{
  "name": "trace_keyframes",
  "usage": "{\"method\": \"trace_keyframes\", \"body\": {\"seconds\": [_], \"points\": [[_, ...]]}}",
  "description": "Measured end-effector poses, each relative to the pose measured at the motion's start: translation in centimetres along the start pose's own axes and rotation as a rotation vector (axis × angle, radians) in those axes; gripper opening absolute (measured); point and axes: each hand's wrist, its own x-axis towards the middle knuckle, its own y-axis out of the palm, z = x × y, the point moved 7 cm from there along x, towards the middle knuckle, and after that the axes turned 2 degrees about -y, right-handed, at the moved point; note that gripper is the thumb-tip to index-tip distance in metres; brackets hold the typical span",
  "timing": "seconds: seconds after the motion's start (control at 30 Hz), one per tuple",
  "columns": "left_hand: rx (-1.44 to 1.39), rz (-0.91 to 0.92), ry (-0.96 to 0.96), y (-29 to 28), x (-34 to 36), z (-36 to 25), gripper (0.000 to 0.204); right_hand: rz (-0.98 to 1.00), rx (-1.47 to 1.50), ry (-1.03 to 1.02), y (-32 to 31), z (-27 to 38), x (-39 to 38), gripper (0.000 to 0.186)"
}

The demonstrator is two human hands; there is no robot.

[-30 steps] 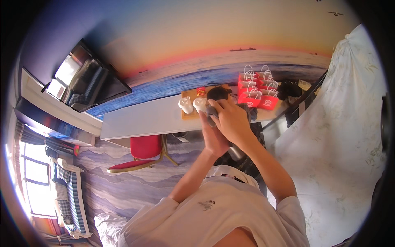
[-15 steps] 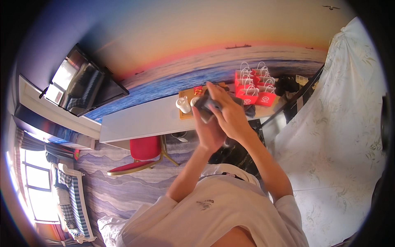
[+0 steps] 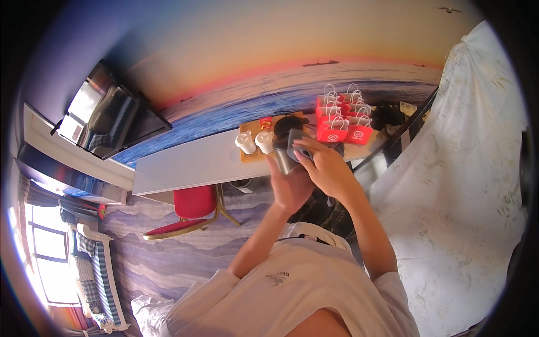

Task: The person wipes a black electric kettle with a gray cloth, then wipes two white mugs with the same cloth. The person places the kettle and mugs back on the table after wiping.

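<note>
In front of me, over the table edge, my left hand [image 3: 292, 186] is closed around the lower side of a shiny steel kettle-like vessel [image 3: 285, 162] with a dark upper part. My right hand [image 3: 324, 163] grips a dark grey cloth [image 3: 296, 140] against the vessel's right side. The fingers partly hide both things. Just behind stands a round black object [image 3: 288, 127], perhaps a kettle base, on a wooden tray [image 3: 246, 156]. Two white cups [image 3: 245, 142] and a small red packet [image 3: 265, 122] share that tray.
Red paper bags [image 3: 332, 133] with white handles stand at the right end of the long white table [image 3: 185, 167]. A red chair [image 3: 193, 202] is tucked at its front. To the right hangs a white patterned curtain [image 3: 449, 185]. A television [image 3: 115, 112] is on the wall at left.
Both hands have turned and shifted slightly, bringing the steel side of the vessel into view. The grey cloth now lies higher on its right side. The second cup and black object show more fully.
</note>
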Motion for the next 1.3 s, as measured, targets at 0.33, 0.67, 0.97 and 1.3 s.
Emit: {"method": "trace_keyframes", "body": {"seconds": [0.33,0.67,0.97,1.3], "points": [[0.085,-0.026,-0.128,-0.9,0.4,2.2,0.1,0.003,-0.199,-0.037,2.4,-1.8,0.5,0.043],[0.045,0.146,-0.404,-0.2,-0.3,6.6,0.124,0.368,-0.017,0.259,1.0,-5.4,-1.7,0.044],[0.08,0.082,-0.064,-1.8,3.8,-1.0,0.112,-0.136,0.159,-0.068,0.9,-1.9,-7.6,0.035],[0.278,-0.158,-0.269,-0.4,1.0,4.4,0.089,-0.048,0.156,0.074,-0.9,-2.9,-0.8,0.038]]}}
